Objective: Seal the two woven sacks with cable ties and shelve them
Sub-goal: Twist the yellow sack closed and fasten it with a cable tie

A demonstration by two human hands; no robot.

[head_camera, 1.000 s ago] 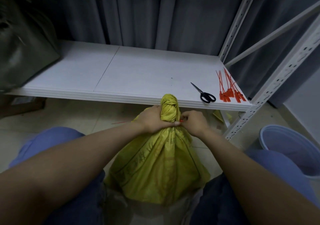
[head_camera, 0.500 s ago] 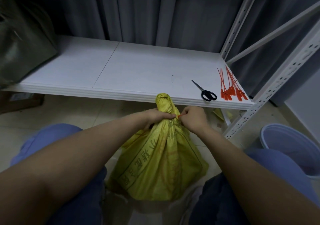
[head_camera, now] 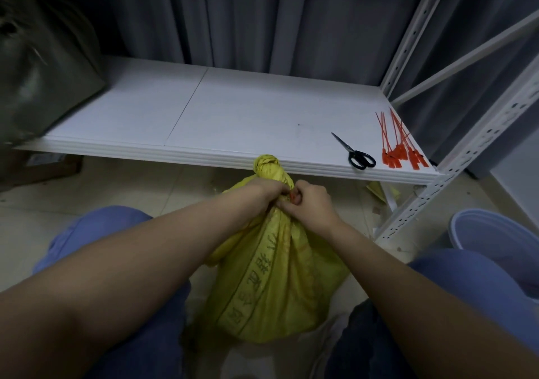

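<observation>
A yellow woven sack (head_camera: 274,285) stands on the floor between my knees, its gathered neck twisted into a knob just below the shelf edge. My left hand (head_camera: 267,193) grips the neck from the left. My right hand (head_camera: 309,206) pinches a red cable tie (head_camera: 292,197) against the neck, only its small head showing between my fingers. A dark green sack (head_camera: 43,66) rests on the left end of the white shelf (head_camera: 233,116).
Black scissors (head_camera: 354,152) and a bunch of spare red cable ties (head_camera: 399,145) lie at the shelf's right front corner. The white perforated rack post (head_camera: 455,162) rises at right. A blue bucket (head_camera: 495,238) stands on the floor at right.
My view has tipped slightly. My hands have closed tighter together on the sack's neck, and the neck now stands more upright under the shelf edge.
</observation>
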